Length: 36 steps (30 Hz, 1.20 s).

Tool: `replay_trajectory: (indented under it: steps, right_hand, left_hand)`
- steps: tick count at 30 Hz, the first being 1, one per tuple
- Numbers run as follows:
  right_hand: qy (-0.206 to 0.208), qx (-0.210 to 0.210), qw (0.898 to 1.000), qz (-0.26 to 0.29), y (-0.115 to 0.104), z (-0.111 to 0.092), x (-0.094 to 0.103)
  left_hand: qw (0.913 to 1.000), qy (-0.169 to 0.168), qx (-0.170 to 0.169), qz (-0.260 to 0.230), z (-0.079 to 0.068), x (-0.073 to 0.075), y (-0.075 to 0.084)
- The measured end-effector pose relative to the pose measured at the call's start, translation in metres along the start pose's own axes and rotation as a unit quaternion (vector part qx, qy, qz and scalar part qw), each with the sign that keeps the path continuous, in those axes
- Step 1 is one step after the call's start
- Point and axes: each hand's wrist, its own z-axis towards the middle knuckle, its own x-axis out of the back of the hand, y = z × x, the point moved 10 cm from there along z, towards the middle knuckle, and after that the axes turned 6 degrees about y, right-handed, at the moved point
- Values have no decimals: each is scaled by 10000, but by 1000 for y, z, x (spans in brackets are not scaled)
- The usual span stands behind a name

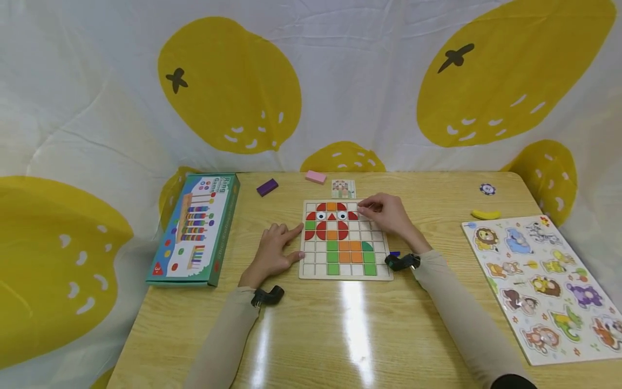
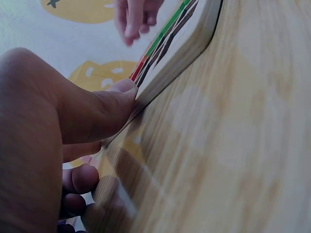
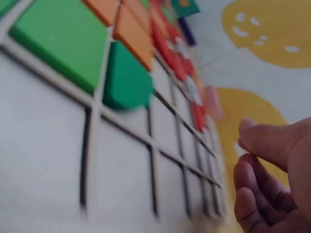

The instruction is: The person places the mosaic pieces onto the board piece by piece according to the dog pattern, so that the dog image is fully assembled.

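Observation:
A wooden grid board (image 1: 316,268) lies in the middle of the table, its cells partly filled with red, orange, green and white-eyed pieces forming a figure. My left hand (image 1: 275,249) rests at the board's left edge, thumb and index finger spread and touching the rim; in the left wrist view the thumb (image 2: 104,109) presses against the edge. Over the board's upper right corner hovers my right hand (image 1: 387,215). Its fingers are loosely bent, and the right wrist view shows no piece between thumb and fingers. A dark green rounded piece (image 3: 127,80) sits in a cell beside an orange one.
A small pattern card (image 1: 343,189) lies behind the board, near a pink block (image 1: 316,177) and a purple block (image 1: 267,187). At left is a ring game box (image 1: 194,229). An animal puzzle board (image 1: 546,286), yellow banana-shaped piece (image 1: 486,215) and round chip (image 1: 487,189) lie right.

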Motion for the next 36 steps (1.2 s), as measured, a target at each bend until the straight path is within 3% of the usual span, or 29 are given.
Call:
replay_trajectory:
  steps: [5,9,14,18,23,26,31,36]
  right_hand:
    - [-335,123,9992,-154,14,-44,44]
    - [-746,414,9953,-460,21,-86,65]
    - [-1311,675,9872,-608,23,-124,59]
    - [-1476,791,9847,-480,19,-136,49]
    - [-1356,586,9883,-379,20,-136,48]
    - [-1080,392,9933,-93,22,-126,53]
    - [-372,16,9958,831,18,-88,56]
    - [-22,-405,9902,1334,19,-51,36]
  left_hand:
    - [10000,50,6,55,-2,0,-1]
    - [9999,93,87,91,-5,2,-5]
    - [9998,103,191,31,-9,7,-7]
    - [9997,82,205,40,-9,7,-8]
    - [9998,48,168,25,-7,4,-6]
    - [9999,80,95,24,-5,3,-5]
    - [9999,141,-7,16,-2,3,-2]
    - [10000,63,-3,22,0,1,1]
